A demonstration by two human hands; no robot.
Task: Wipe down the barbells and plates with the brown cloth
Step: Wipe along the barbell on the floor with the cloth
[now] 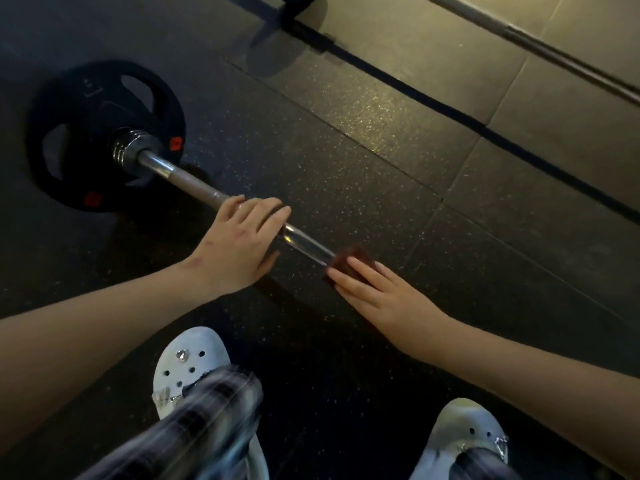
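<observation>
A steel barbell lies on the dark rubber floor, running from upper left toward the centre. A black weight plate with red marks sits on its left end, beside a chrome collar. My left hand rests over the bar with fingers laid across it. A folded brown cloth sits on the bar just right of that hand. My right hand presses the cloth onto the bar with straight fingers. The bar beyond the cloth is hidden by my right hand.
My two feet in pale clogs stand near the bottom edge, with plaid trouser legs above them. A second bar lies along the top right. Lighter floor tiles meet the speckled black mat at a dark strip.
</observation>
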